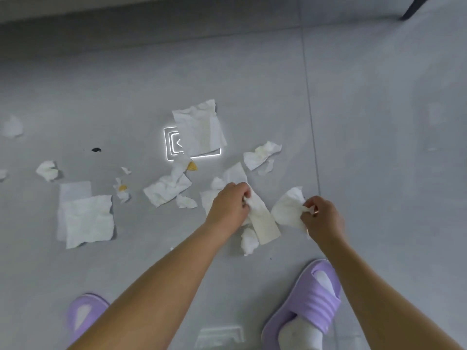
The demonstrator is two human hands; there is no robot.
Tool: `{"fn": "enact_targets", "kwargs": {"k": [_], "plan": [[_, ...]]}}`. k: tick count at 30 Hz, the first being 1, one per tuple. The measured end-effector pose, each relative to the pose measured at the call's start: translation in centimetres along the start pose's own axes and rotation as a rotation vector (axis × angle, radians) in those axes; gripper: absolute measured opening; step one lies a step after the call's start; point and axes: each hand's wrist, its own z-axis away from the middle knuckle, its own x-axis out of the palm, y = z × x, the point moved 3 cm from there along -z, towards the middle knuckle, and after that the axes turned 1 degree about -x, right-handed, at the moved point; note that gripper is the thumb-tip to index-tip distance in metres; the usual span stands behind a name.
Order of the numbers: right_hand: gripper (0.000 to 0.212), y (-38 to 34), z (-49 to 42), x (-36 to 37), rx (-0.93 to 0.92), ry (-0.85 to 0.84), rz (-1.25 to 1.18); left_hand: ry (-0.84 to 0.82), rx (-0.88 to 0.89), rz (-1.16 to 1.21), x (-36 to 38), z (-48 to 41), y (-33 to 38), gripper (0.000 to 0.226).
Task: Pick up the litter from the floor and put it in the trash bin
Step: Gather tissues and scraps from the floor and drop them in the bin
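Grey floor (379, 122), litter-strewn: below-right of a glowing square reflection (168, 145), left hand (228, 203) grips a tissue strip (264, 223), right hand (322, 215) pinches a crumpled tissue (288, 208); a flat tissue (199, 127) half-hides the reflection's unreadable mark.

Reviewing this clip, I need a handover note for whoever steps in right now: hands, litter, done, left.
Left hand grips a long tissue strip.
Right hand pinches a crumpled tissue.
More tissues lie on the floor: a big sheet at left, a second sheet over the lit square, scraps between.
Trash bin not in view.
Done: two pieces in hand.
Left: gather the rest, bin everything.
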Motion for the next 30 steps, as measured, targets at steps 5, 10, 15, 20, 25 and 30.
{"fn": "enact_targets", "kwargs": {"k": [5,10,15,20,25,30], "plan": [[0.024,-5.7,7.3,-3.1,-0.081,-0.05,-0.045,0.033,-0.053,0.055,-7.5,5.8,0.6,0.016],[0.031,-13.3,14.3,-7.0,-0.111,-0.053,-0.117,0.11,-0.113,0.108,-16.9,12.3,1.3,0.018],[0.03,-23.9,21.7,-7.9,-0.2,-0.128,-0.209,0.215,-0.157,0.188,-27.2,18.3,0.8,0.017],[0.032,-34.4,28.7,-6.0,-0.344,-0.124,-0.214,0.341,-0.15,0.253,-37.4,24.4,-2.3,0.019],[0.032,-44.1,36.6,-1.6,-0.462,-0.108,-0.16,0.423,-0.139,0.257,-48.7,32.5,-10.2,0.02],[0.032,-52.1,42.7,4.6,-0.568,-0.134,-0.134,0.556,-0.25,0.241,-58.4,38.2,-19.8,0.019]]}}
